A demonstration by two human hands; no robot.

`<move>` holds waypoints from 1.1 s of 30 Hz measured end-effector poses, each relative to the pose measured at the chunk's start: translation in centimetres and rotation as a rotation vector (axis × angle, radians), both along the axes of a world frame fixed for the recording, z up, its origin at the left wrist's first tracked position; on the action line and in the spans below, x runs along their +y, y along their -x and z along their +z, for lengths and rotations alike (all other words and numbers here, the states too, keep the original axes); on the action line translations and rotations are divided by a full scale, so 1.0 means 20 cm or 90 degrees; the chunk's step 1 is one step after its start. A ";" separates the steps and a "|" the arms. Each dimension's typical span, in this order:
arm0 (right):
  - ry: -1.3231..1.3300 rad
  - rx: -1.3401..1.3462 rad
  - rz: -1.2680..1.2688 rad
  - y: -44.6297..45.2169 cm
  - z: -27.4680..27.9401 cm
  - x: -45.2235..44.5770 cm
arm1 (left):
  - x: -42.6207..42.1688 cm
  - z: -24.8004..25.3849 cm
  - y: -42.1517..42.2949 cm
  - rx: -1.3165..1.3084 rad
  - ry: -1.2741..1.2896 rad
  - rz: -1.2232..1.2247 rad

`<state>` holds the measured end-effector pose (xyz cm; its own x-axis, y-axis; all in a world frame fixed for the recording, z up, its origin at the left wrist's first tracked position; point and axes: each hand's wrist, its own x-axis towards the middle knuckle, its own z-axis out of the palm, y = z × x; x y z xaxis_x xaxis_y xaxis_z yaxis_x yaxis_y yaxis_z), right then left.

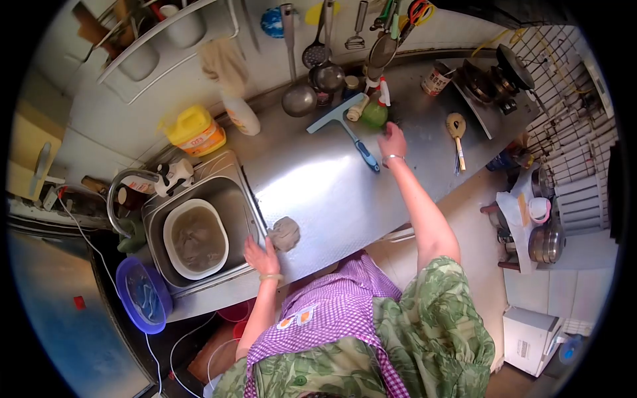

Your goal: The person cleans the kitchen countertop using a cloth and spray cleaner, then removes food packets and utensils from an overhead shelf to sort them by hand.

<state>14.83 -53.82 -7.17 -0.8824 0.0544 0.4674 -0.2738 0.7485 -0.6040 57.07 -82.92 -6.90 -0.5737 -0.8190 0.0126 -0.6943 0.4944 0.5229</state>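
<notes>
Presently, the left hand (263, 256) is resting at the right rim of the sink (251, 205), near the front edge of the worktop (352, 199); its fingers are spreading loosely and are gripping nothing. A crumpled grey cloth (286, 235) is lying just beside those fingertips, towards the front edge; contact cannot be confirmed. The right hand (393, 141) is hovering over the rear half of the worktop with its fingers bending slightly; whether it is grasping anything cannot be told. A green spray bottle (376, 115) with a red and white head is standing just beyond that hand, near the back edge. A blue squeegee (365, 154) is lying to the hand's left, its blade pointing towards the back edge.

A white basin (220, 221) is sitting inside the sink at the left end, holding murky water. A yellow jug (196, 132) is standing behind the sink, by the back edge. Towards the right end, a round-headed tool (456, 123) is lying, and a tin (436, 79) is standing near the back edge.
</notes>
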 end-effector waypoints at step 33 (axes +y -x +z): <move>-0.223 -0.320 0.410 -0.18 0.00 -0.37 | 0.14 -0.07 0.34 -0.166 0.177 0.278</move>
